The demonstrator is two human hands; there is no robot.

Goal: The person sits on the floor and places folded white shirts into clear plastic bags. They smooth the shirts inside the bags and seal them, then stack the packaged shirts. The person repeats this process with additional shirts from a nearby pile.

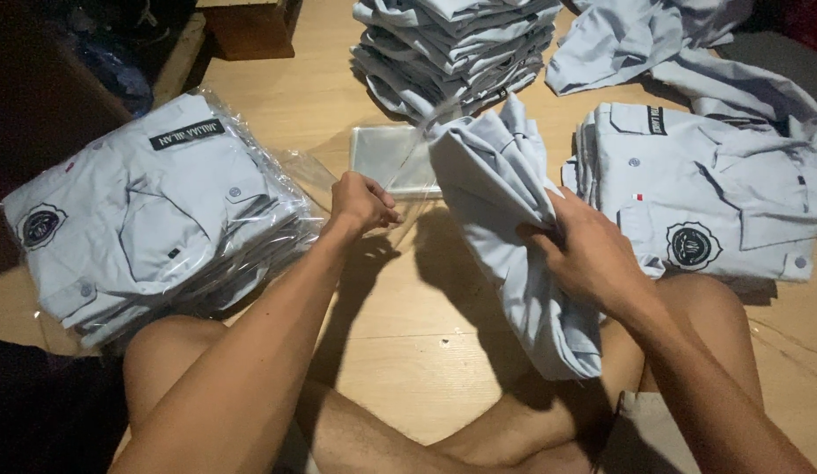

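Note:
My right hand (588, 254) grips a folded pale grey shirt (505, 202), held upright and tilted above the wooden floor (408, 333). My left hand (363, 204) pinches the edge of a clear plastic bag (399, 167) whose mouth is at the shirt's top end. The bag is hard to make out against the floor. I cannot tell whether the shirt's top is inside the bag. My bare knees and legs frame the bottom of the view.
A stack of bagged shirts (154, 211) lies at the left. Unbagged folded shirts (698, 197) are piled at the right, another stack (457, 48) at the top centre, and loose shirts (654, 35) at the top right. Flat clear bags (386, 154) lie beyond my left hand.

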